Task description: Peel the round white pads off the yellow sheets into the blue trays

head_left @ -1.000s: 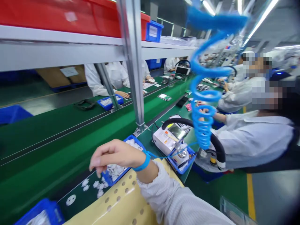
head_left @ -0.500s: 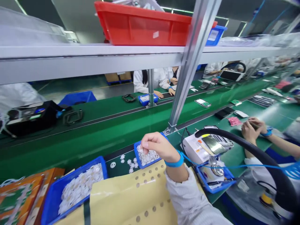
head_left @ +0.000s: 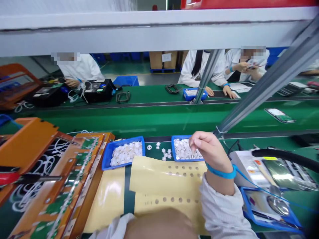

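My right hand [head_left: 211, 151], with a blue band at the wrist, hovers at the right part of a small blue tray [head_left: 173, 147] filled with white round pieces [head_left: 183, 149]. Its fingers are curled and pinched; whatever they hold cannot be made out. Along the bottom edge a blurred part of my left arm or hand [head_left: 159, 225] crosses over the yellow sheets, its fingers hidden. The curled yellow sheet [head_left: 152, 176] carries rows of small round grey spots [head_left: 180, 200]. Several loose white pieces [head_left: 166, 154] lie between that tray and another blue tray [head_left: 106, 157] of white pieces.
An orange fixture [head_left: 82, 186] holding green boards stands at left beside a red-handled tool [head_left: 10, 177]. To the right are a white box [head_left: 245, 166] and a blue tray of tools [head_left: 271, 224]. A metal post [head_left: 264, 83] and shelf [head_left: 149, 39] frame the bench; co-workers sit opposite.
The view has swung left and down, bringing the orange fixture and a blurred part of my left arm or hand into sight. My right hand stays pinched at the right-hand tray.
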Action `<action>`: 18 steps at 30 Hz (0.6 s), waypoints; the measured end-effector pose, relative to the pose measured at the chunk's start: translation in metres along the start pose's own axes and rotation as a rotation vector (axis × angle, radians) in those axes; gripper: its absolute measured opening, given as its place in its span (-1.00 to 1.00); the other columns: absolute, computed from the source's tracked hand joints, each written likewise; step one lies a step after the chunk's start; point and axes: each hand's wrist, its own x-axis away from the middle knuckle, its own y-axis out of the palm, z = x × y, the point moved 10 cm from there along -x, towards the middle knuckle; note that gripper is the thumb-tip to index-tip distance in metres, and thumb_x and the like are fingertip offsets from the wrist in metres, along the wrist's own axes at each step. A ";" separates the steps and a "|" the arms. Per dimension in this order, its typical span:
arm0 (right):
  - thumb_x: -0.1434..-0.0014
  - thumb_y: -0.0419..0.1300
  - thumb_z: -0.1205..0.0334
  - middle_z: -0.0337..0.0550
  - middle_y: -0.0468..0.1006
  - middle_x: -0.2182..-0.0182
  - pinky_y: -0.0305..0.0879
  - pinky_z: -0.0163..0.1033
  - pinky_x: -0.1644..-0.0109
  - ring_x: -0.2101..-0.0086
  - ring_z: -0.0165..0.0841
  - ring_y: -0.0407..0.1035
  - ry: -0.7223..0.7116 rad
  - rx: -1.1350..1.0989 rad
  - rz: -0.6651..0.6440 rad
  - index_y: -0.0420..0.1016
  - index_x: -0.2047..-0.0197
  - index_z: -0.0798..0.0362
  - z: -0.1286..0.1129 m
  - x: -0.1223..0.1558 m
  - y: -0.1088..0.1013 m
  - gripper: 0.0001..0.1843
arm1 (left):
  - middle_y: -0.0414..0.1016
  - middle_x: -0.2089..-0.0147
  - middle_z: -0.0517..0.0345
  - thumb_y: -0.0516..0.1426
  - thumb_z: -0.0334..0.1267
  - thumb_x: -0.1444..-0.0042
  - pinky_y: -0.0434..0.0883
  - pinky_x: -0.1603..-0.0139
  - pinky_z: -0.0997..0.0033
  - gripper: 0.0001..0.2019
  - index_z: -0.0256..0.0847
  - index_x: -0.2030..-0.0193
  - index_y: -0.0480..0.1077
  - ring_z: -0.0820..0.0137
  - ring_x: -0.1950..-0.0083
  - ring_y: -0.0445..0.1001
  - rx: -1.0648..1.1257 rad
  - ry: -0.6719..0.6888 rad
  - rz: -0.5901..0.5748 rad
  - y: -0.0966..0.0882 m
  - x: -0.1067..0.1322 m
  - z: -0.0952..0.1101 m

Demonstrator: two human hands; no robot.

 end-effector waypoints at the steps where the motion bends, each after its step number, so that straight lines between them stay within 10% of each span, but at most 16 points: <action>1: -0.31 0.43 0.03 -0.25 0.58 0.52 0.26 -0.31 0.37 0.49 -0.40 0.36 -0.003 0.002 -0.003 0.65 0.34 0.04 0.000 0.000 0.000 -0.72 | 0.58 -0.14 -0.02 0.22 -0.15 -0.43 0.56 -0.16 0.05 -0.75 -0.17 -0.14 0.52 0.19 -0.10 0.58 -0.007 -0.019 0.021 -0.012 -0.002 -0.018; 3: -0.32 0.42 0.03 -0.25 0.57 0.53 0.26 -0.30 0.38 0.49 -0.40 0.36 -0.008 0.010 -0.007 0.65 0.34 0.04 -0.001 0.001 0.000 -0.72 | 0.65 -0.01 0.05 0.26 -0.20 -0.38 0.51 -0.22 0.03 -0.79 -0.11 -0.10 0.56 0.14 -0.10 0.59 -0.088 -0.149 0.176 -0.050 -0.002 -0.059; 7: -0.32 0.41 0.02 -0.24 0.58 0.52 0.26 -0.30 0.38 0.49 -0.40 0.37 -0.010 0.031 -0.008 0.64 0.34 0.04 -0.002 0.001 0.001 -0.71 | 0.46 -0.39 -0.10 0.39 -0.17 -0.24 0.31 -0.43 -0.07 -0.46 -0.13 -0.32 0.44 -0.01 -0.40 0.40 -0.291 -0.440 0.457 -0.119 0.020 -0.112; 10: -0.33 0.41 0.01 -0.24 0.58 0.52 0.27 -0.30 0.37 0.49 -0.40 0.37 -0.005 0.039 -0.006 0.64 0.34 0.04 -0.001 -0.001 0.000 -0.70 | 0.32 -0.51 -0.21 0.45 -0.05 -0.15 0.13 -0.54 -0.19 -0.25 -0.19 -0.43 0.36 -0.09 -0.51 0.29 -0.325 -0.540 0.369 -0.124 0.024 -0.130; 18: -0.35 0.37 -0.03 -0.22 0.59 0.50 0.33 -0.29 0.35 0.47 -0.38 0.43 0.018 0.098 -0.038 0.61 0.32 0.03 0.003 -0.003 0.010 -0.67 | 0.73 -0.03 -0.02 0.38 -0.18 -0.24 0.40 -0.27 -0.01 -0.66 -0.11 -0.14 0.60 0.01 -0.09 0.66 -0.341 -0.595 0.274 -0.128 0.016 -0.114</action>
